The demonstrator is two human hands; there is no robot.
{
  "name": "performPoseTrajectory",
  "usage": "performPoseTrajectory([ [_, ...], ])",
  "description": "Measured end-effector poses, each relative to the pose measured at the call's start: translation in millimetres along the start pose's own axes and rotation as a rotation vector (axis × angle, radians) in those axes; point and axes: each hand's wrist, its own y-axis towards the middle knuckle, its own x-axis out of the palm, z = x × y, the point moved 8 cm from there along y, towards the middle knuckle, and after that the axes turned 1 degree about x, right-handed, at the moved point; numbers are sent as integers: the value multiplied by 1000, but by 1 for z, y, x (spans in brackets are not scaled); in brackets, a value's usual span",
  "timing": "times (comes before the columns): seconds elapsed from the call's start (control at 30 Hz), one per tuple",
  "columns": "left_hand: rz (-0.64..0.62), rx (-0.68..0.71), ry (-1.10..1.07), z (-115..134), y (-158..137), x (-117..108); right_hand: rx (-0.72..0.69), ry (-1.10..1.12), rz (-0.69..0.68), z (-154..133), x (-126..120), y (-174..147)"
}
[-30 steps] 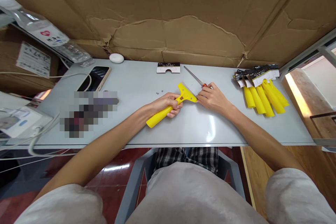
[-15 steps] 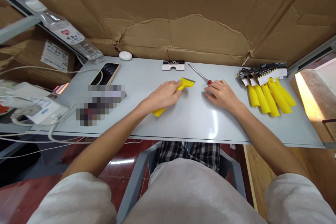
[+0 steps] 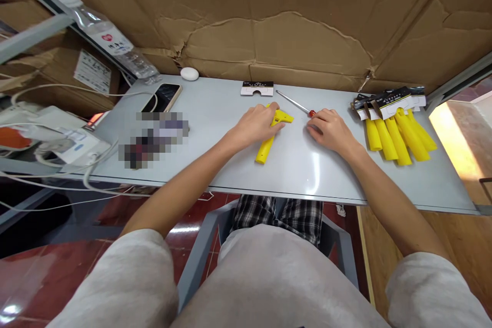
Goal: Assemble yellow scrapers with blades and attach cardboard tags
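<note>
My left hand [image 3: 258,125] pinches a yellow scraper [image 3: 265,149] near its head, thumb on one side and fingers over the top. The scraper's handle slants down toward the front edge of the table, and its head points right. My right hand [image 3: 329,129] is closed over the handle of a screwdriver [image 3: 294,103], whose red collar and metal shaft show beyond the fingers. The shaft points to the upper left. Most of the screwdriver's handle is hidden under that hand. Behind my left hand lies a black and white header card [image 3: 257,88].
Several yellow scrapers [image 3: 397,138] with header cards lie at the right. Toward the left are a phone [image 3: 166,97], a white oval case [image 3: 189,74], a blurred-out item [image 3: 154,138], a leaning plastic bottle [image 3: 111,38] and a power strip [image 3: 82,141] with cables. Cardboard [image 3: 307,41] stands behind.
The scraper has turned in my left hand: its head now shows another face and its handle swings more upright. My left hand has moved right and holds it nearer the head. My right hand stays at the screwdriver.
</note>
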Motion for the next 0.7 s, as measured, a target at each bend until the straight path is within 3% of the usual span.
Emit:
performPoseTrajectory([
  [0.1, 53, -17, -96, -15, -8, -21, 5, 2, 12, 2, -3, 0],
  [0.23, 131, -87, -146, -69, -27, -50, 46, -3, 48, 9, -8, -2],
  [0.33, 131, -105, -128, -111, -42, -50, 77, 18, 74, 14, -9, -3],
  [0.43, 111, -104, -116, -137, -50, -33, 87, 34, 111, 15, -11, -4],
  [0.53, 107, -63, -130, -140, -47, -19, 92, 24, 148, 12, -14, -4],
  [0.7, 95, 45, -92, -120, -25, -13, 82, 26, 161, 3, -13, -2],
])
